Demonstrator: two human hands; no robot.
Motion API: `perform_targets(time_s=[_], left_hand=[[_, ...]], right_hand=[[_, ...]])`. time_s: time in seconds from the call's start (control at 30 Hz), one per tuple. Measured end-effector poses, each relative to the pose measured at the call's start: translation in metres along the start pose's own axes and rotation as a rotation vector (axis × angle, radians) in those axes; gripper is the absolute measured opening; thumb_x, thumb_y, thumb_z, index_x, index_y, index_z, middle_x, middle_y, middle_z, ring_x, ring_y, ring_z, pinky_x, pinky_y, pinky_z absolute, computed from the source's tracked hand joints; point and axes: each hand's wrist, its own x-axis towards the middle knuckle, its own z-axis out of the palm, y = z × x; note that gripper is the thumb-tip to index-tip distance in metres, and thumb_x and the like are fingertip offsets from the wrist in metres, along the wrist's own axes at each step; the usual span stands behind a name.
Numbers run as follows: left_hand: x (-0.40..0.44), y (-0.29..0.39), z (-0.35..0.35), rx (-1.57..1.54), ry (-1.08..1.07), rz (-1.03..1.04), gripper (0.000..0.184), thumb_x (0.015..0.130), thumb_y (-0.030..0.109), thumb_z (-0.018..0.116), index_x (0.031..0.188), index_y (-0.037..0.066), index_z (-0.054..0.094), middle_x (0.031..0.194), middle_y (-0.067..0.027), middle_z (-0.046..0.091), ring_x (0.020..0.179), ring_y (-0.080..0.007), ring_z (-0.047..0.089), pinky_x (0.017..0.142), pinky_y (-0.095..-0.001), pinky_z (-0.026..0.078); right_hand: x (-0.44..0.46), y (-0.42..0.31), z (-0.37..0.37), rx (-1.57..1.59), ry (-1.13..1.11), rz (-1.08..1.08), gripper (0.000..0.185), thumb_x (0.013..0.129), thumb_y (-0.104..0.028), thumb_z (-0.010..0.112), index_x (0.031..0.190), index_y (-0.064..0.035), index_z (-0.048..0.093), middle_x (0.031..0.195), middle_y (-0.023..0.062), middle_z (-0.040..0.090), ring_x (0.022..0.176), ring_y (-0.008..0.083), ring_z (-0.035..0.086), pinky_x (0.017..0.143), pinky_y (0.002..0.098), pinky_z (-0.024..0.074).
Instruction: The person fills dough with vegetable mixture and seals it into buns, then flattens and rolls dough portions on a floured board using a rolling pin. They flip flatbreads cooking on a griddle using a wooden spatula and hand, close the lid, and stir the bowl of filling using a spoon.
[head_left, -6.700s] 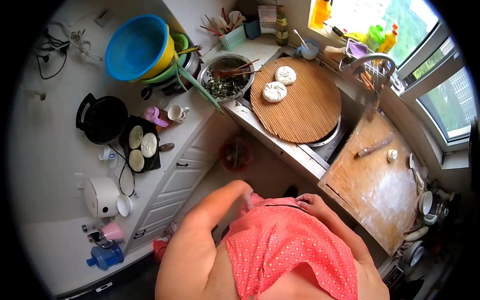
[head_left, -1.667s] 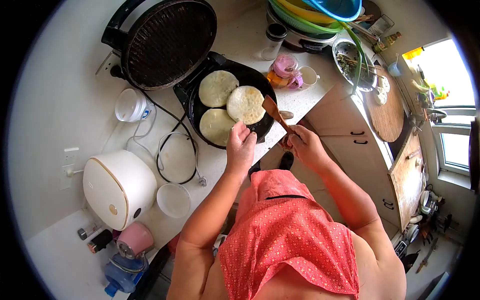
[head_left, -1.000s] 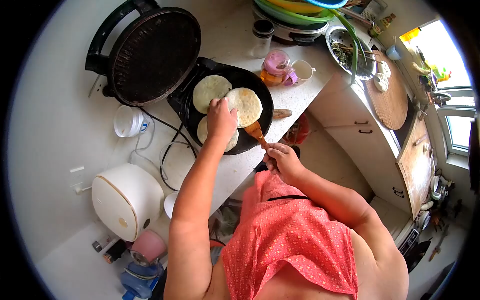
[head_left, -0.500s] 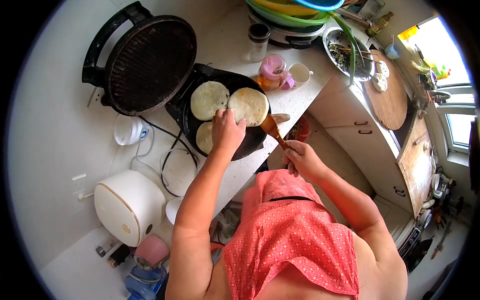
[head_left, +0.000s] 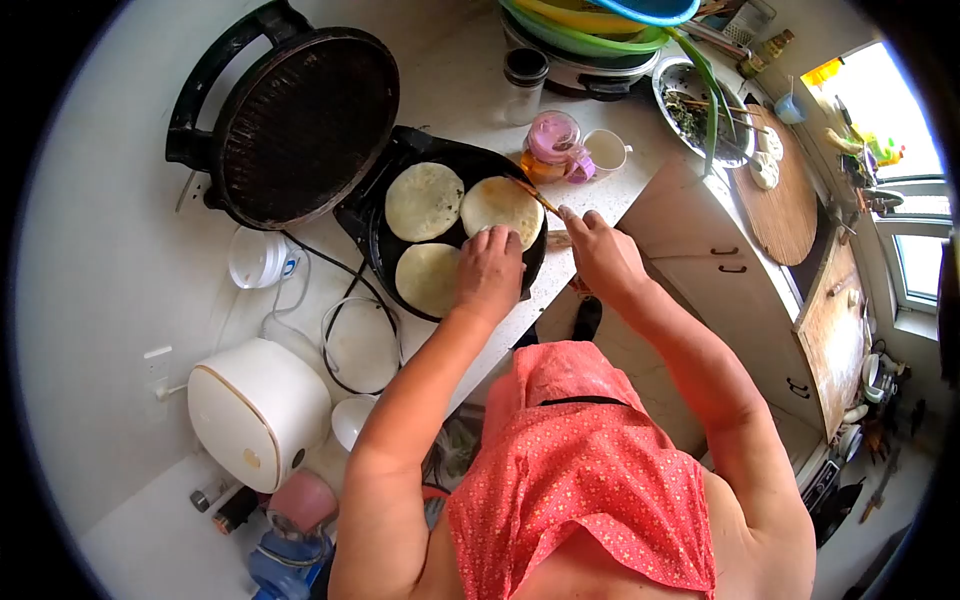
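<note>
Three round flatbreads lie in the black electric griddle point(head_left: 484, 162): a pale flatbread point(head_left: 424, 202) at upper left, a lower flatbread point(head_left: 428, 278), and a lightly browned right flatbread point(head_left: 500, 207). My left hand point(head_left: 492, 268) reaches over the griddle, fingers stretched out onto the near edge of the right flatbread and touching it. My right hand point(head_left: 607, 257) grips a wooden spatula point(head_left: 541, 198) by its handle. The spatula's blade is turned edge-on at the right flatbread's upper right edge; whether it goes underneath, I cannot tell.
The griddle's raised lid point(head_left: 305, 125) leans back at left. A pink-lidded glass teapot point(head_left: 551, 147), a white cup point(head_left: 605, 152) and a dark-lidded jar point(head_left: 524, 85) stand close behind. A bowl of greens point(head_left: 690, 115) and a round wooden board point(head_left: 775, 215) are at right. Cords point(head_left: 345, 315) run at left.
My right hand has moved up, swinging the spatula to the right flatbread's upper right edge. My left hand has shifted right and down, uncovering more of the lower flatbread.
</note>
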Motion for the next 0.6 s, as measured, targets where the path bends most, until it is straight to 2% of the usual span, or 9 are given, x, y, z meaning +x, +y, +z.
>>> perform_targets(time_s=[0.17,0.23,0.43,0.5,0.53,0.6], left_hand=[[-0.014,-0.001,-0.007,-0.066,-0.050,-0.011,0.040,0.076,0.019,0.072,0.109,0.001,0.060,0.113,-0.0120,0.056,0.109,-0.0315,0.052,0.094,-0.0433,0.041],[-0.023,-0.005,-0.005,-0.064,-0.022,-0.004,0.038,0.076,0.019,0.072,0.108,0.001,0.060,0.114,-0.0122,0.056,0.109,-0.0317,0.052,0.094,-0.0435,0.041],[-0.035,-0.024,-0.012,-0.063,0.067,-0.027,0.031,0.075,0.017,0.072,0.102,0.004,0.063,0.115,-0.0110,0.058,0.108,-0.0306,0.053,0.093,-0.0440,0.042],[-0.039,-0.031,-0.017,-0.073,0.078,-0.042,0.030,0.075,0.016,0.072,0.101,0.004,0.064,0.114,-0.0103,0.058,0.108,-0.0301,0.054,0.092,-0.0440,0.042],[-0.041,-0.034,-0.021,-0.078,0.119,-0.038,0.029,0.075,0.016,0.072,0.101,0.004,0.064,0.113,-0.0097,0.059,0.106,-0.0300,0.054,0.091,-0.0441,0.042],[-0.042,-0.041,-0.027,-0.070,0.184,-0.045,0.028,0.075,0.014,0.071,0.101,0.005,0.065,0.111,-0.0086,0.060,0.102,-0.0301,0.056,0.089,-0.0441,0.043]], right_hand=[[-0.021,0.001,0.018,0.037,-0.025,0.001,0.044,0.089,-0.010,0.046,0.132,-0.0045,0.048,0.104,0.0222,0.061,0.085,0.0399,0.065,0.072,0.0474,0.0536],[-0.032,0.002,0.020,0.166,-0.082,0.012,0.043,0.090,-0.011,0.046,0.132,-0.0028,0.048,0.106,0.0231,0.061,0.087,0.0415,0.064,0.075,0.0481,0.0530],[-0.034,0.003,-0.004,0.213,-0.079,0.096,0.040,0.089,-0.010,0.049,0.129,-0.0056,0.050,0.109,0.0217,0.061,0.088,0.0423,0.063,0.076,0.0493,0.0524],[-0.034,-0.002,-0.003,0.309,0.049,-0.059,0.037,0.089,-0.010,0.051,0.126,-0.0045,0.053,0.108,0.0229,0.062,0.085,0.0415,0.064,0.074,0.0487,0.0524],[-0.032,-0.002,0.003,0.311,0.051,-0.057,0.037,0.089,-0.010,0.051,0.126,-0.0045,0.053,0.108,0.0229,0.062,0.085,0.0415,0.064,0.074,0.0487,0.0524],[-0.024,0.001,0.022,0.515,0.133,-0.362,0.032,0.089,-0.010,0.055,0.120,-0.0034,0.059,0.094,0.0206,0.066,0.075,0.0365,0.065,0.067,0.0439,0.0522]])
